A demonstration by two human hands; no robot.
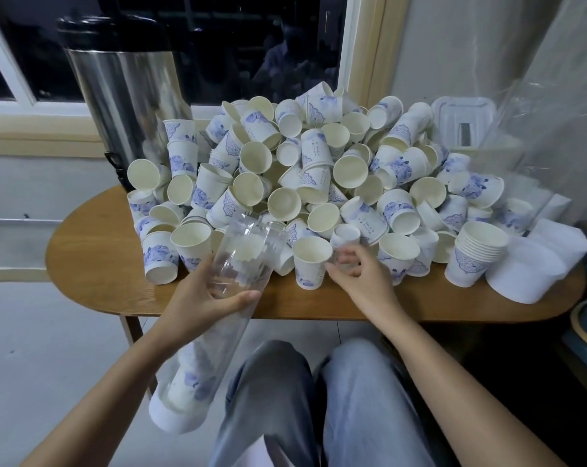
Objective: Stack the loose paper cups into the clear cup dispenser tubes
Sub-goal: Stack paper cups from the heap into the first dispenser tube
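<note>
Left grip (211,298) wrapped round tilted clear tube (241,251), few cups low inside; right grip (356,271) half-curled against upright cup (310,267) at pile (319,163) edge on counter (93,264), hold not discernible; judged early loading, next needing secure pinch and alignment with tube mouth.

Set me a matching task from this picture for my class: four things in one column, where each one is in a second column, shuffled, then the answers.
Things
1. clear dispenser tube
2. steel urn
3. nested stack of paper cups
4. heap of loose paper cups

Places
A. back left of the wooden table, by the window
B. piled across the middle of the table
C. gripped, tilted, by the left hand
D. upright near the table's front right

Pairs: 1-C, 2-A, 3-D, 4-B
</note>
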